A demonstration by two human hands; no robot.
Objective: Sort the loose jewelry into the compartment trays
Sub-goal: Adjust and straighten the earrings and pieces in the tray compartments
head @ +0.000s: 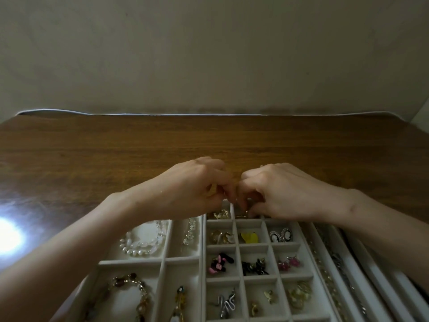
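Note:
Both hands meet above the far row of the middle compartment tray (204,252). My left hand (192,189) has its fingers curled and pinches a small gold piece (212,191), partly hidden in the palm. My right hand (278,191) curls its fingertips down into a far compartment, onto a small gold item (242,214); what it pinches is too small to name. Gold chain jewelry (219,214) lies in the neighbouring far compartment. Other compartments hold yellow earrings (249,237), cameo earrings (281,235), black and pink pieces (220,261) and silver snake earrings (226,303).
A left tray (164,261) holds a pearl bracelet (144,238) and a beaded gold bracelet (130,291). A long-slot tray (308,240) at the right holds chains. The brown wooden table (209,140) runs back to a wall. A bright glare (9,235) lies at the left.

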